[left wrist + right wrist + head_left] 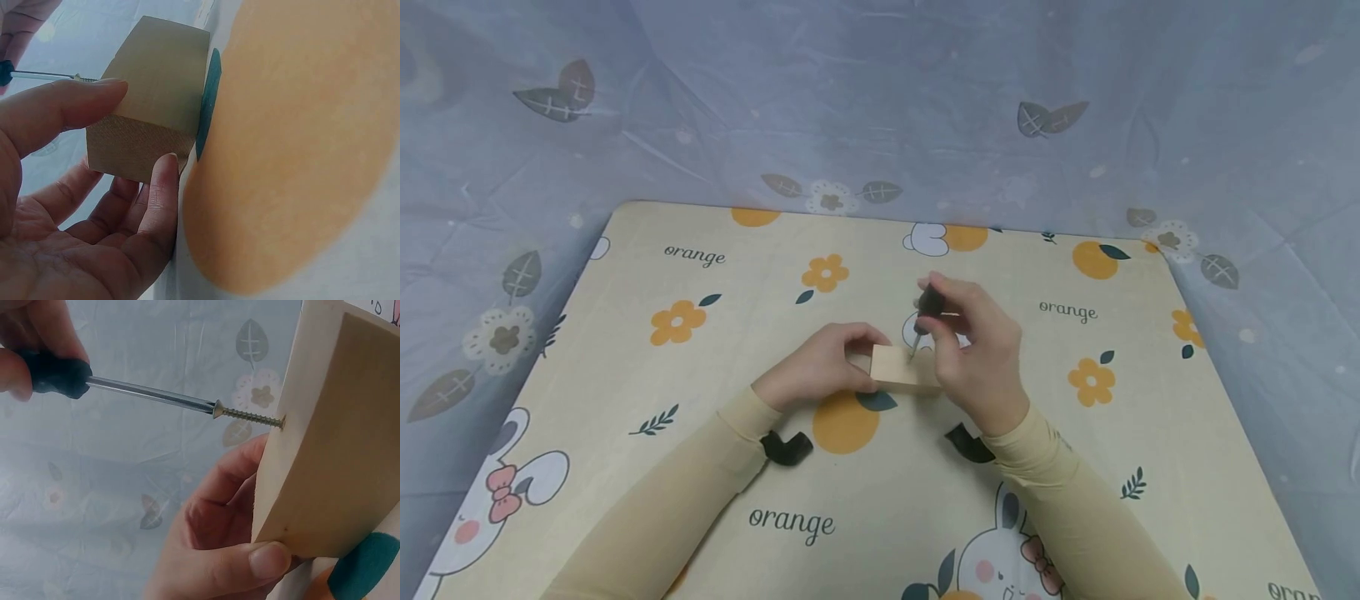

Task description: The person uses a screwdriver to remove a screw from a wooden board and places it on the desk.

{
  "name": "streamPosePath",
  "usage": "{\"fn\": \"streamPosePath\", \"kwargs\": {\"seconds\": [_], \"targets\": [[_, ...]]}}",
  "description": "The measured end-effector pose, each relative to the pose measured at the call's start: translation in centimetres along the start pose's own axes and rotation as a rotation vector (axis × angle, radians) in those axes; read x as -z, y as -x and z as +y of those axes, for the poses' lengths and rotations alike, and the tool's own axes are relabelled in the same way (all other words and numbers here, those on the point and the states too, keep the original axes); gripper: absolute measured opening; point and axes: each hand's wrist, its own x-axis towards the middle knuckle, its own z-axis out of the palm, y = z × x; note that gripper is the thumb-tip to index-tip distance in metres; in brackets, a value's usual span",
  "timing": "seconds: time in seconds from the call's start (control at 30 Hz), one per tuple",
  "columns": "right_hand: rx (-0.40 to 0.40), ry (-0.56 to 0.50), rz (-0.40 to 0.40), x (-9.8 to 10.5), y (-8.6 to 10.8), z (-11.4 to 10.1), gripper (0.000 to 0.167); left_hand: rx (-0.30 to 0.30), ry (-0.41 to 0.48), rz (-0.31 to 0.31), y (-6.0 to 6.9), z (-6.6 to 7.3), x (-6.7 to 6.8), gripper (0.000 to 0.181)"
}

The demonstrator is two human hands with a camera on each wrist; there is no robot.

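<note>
A pale wooden block (895, 367) lies on the table in the head view. My left hand (831, 358) grips its left end, thumb on the near side and fingers behind. My right hand (981, 350) pinches the dark handle of a screwdriver (930, 302) above the block. In the right wrist view the screwdriver's metal shaft (150, 394) meets the head of a screw (250, 416). The screw's tip stands in the block's top face, most of its thread still showing. A small dark mark (285, 529) sits on the block near my left thumb.
The table cover (737, 292) is printed with oranges, flowers, rabbits and lettering. Black straps (786, 448) show at both wrists. A grey-blue patterned curtain (880, 100) hangs behind and beside the table.
</note>
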Motion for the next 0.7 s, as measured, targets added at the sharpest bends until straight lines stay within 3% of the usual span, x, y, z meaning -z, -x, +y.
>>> {"fn": "streamPosePath", "kwargs": {"seconds": [0.13,0.3,0.7], "targets": [[-0.006,0.040,-0.019,0.06,0.04,0.21,0.049,0.004,0.009,-0.006,0.03,0.01,0.01,0.044],[-0.016,0.062,0.047,0.00,0.03,0.24,0.057,0.003,0.011,-0.011,0.02,0.00,0.02,0.045],[0.021,0.028,0.099,-0.31,0.08,0.05,0.045,-0.005,0.022,-0.006,0.02,-0.06,0.01,0.044]]}}
